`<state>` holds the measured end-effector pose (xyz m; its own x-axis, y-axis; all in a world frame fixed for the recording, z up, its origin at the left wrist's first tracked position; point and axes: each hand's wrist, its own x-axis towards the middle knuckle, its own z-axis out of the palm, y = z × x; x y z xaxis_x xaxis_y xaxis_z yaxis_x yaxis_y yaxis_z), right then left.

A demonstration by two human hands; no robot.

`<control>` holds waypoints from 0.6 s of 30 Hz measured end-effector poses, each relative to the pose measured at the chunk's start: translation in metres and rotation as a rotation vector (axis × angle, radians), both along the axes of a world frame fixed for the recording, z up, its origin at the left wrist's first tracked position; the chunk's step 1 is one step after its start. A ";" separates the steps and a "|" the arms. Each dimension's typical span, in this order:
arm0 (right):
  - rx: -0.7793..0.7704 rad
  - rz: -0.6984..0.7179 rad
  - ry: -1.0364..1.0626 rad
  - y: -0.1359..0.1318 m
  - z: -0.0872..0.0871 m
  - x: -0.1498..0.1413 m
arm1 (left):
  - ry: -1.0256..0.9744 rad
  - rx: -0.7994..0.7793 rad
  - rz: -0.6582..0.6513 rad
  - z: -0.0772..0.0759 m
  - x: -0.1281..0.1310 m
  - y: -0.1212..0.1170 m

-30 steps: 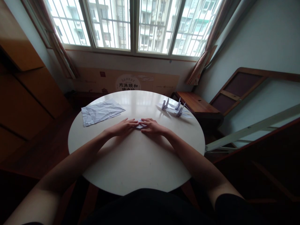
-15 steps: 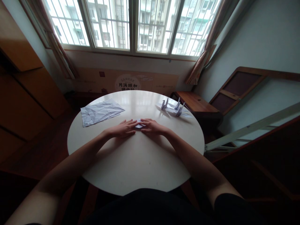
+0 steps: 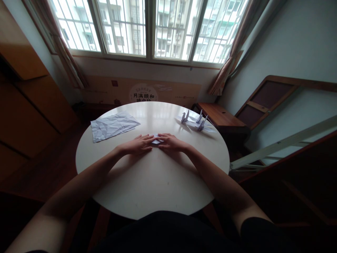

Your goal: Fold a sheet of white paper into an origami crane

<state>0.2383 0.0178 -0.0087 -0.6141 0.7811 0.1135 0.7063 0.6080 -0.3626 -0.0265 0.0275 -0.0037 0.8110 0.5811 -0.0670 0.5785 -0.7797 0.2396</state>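
A small folded piece of white paper (image 3: pixel 156 142) lies on the round white table (image 3: pixel 158 186), straight in front of me. From the left, my left hand (image 3: pixel 139 144) rests flat with its fingers stretched out, the tips touching the paper's left side. My right hand (image 3: pixel 170 142) lies over the right side of the same paper, fingers extended and pointing left. Both sets of fingertips nearly meet at the middle, so most of the paper is hidden and its exact folded shape is hard to make out.
Creased white paper sheets (image 3: pixel 114 126) lie at the table's back left. Several folded paper cranes (image 3: pixel 185 117) stand at the back right. Beyond the table's right edge is a low wooden stand (image 3: pixel 221 114); a barred window (image 3: pixel 173 30) is behind.
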 end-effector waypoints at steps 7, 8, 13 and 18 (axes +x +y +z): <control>-0.012 0.001 -0.013 -0.001 0.002 -0.001 | -0.003 0.008 -0.008 -0.001 0.000 0.000; -0.013 0.001 -0.014 -0.001 0.002 -0.001 | -0.007 0.013 -0.008 -0.001 0.000 0.000; -0.007 0.008 -0.014 -0.001 0.001 0.000 | -0.013 0.029 -0.013 -0.003 -0.001 0.002; 0.007 0.020 0.001 -0.001 0.001 0.000 | -0.030 0.031 -0.023 -0.005 -0.002 0.004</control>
<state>0.2387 0.0164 -0.0077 -0.6296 0.7676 0.1200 0.6933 0.6248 -0.3591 -0.0289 0.0310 -0.0085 0.8257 0.5635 -0.0248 0.5530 -0.8001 0.2323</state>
